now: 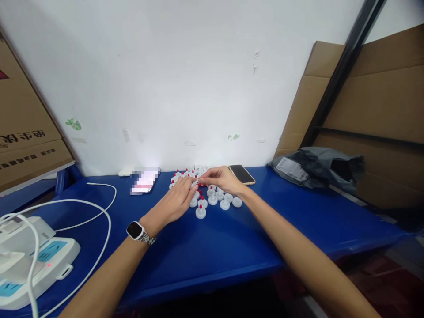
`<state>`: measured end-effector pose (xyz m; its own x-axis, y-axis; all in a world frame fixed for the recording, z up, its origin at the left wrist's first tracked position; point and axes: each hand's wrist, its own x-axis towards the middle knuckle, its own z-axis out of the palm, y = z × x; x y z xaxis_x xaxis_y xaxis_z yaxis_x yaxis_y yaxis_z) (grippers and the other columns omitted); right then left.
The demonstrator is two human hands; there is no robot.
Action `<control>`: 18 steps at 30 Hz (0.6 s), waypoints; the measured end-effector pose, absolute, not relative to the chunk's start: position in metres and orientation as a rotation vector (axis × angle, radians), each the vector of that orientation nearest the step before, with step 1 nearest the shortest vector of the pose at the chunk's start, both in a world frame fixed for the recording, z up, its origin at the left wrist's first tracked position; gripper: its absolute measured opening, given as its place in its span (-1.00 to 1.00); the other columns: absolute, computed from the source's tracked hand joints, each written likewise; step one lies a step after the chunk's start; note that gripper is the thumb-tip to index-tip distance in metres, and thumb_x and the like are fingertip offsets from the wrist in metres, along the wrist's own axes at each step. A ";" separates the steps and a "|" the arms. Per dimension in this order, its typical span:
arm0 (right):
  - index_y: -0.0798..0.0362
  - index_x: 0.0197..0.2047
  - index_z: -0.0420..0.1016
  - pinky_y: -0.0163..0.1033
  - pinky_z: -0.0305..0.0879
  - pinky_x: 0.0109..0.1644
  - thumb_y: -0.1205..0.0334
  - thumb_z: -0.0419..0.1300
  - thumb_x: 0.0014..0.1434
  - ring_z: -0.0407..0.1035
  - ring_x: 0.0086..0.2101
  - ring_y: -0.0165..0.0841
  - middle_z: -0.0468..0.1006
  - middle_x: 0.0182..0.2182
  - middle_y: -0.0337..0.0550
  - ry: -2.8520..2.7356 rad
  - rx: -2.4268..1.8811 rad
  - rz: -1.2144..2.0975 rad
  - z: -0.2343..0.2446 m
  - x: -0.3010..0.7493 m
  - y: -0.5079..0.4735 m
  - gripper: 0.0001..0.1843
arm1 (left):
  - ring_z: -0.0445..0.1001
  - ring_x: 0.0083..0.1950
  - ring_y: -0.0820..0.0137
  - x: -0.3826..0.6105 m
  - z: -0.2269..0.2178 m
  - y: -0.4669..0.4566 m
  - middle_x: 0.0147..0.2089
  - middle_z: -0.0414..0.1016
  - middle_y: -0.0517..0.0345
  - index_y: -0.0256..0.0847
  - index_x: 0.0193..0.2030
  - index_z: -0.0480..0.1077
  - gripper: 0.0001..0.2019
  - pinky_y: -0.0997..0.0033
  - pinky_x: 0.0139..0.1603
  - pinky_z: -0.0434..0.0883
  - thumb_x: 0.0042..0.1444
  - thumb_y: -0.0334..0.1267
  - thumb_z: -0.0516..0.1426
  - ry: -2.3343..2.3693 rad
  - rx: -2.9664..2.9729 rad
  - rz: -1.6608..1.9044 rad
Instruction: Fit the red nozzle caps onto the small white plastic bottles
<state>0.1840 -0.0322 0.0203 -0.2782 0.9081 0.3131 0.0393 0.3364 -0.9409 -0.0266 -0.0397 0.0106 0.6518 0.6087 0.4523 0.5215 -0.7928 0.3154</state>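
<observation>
Over a cluster of small white round caps with nozzles (224,203), my two hands meet at the fingertips. My left hand (179,196), with a watch on its wrist, is closed on a white nozzle cap (194,183), mostly covered by the fingers. My right hand (221,179) pinches at the end of that cap; whatever lies between its fingertips is too small to make out. Several caps around the hands carry red tips, such as the red-tipped cap (200,213) at the front. Others at the right have bare white nozzles. Loose red tips (201,194) lie under the hands.
The blue table (238,247) stands against a white wall. A lit phone (145,181) lies left, a dark-screened phone (242,174) behind my right hand. A power strip (46,265) with white cables (109,221) is front left. A grey plastic bag (318,165) lies right, near cardboard (377,97).
</observation>
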 end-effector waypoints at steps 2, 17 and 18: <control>0.11 -0.36 0.62 -0.27 0.32 -0.28 0.00 0.44 -0.07 0.40 -0.41 -0.42 0.59 -0.46 -0.20 -1.595 -0.850 1.080 0.020 0.182 -0.033 -0.66 | 0.36 0.00 0.21 -0.026 0.012 -0.042 -0.06 0.37 0.00 -0.17 0.06 0.22 -0.67 0.07 0.06 0.37 0.41 -0.05 -0.20 0.940 2.695 0.853; 0.05 -0.47 0.34 -0.30 0.19 -0.39 -0.04 0.47 -0.13 0.25 -0.54 -0.49 0.44 -0.58 -0.32 -1.390 -0.757 1.143 0.022 0.162 -0.042 -0.55 | -0.01 0.48 0.10 -0.024 0.002 -0.038 0.48 -0.04 -0.19 -0.16 0.48 -0.30 -0.37 -0.08 0.41 0.10 0.39 -0.01 -0.15 0.938 2.645 0.898; 0.05 -0.47 0.33 -0.30 0.19 -0.39 -0.04 0.47 -0.15 0.25 -0.54 -0.49 0.43 -0.58 -0.32 -1.387 -0.752 1.143 0.021 0.161 -0.042 -0.54 | 0.00 0.48 0.11 -0.024 0.002 -0.038 0.47 -0.02 -0.19 -0.16 0.48 -0.30 -0.37 -0.07 0.41 0.12 0.39 -0.01 -0.15 0.931 2.647 0.896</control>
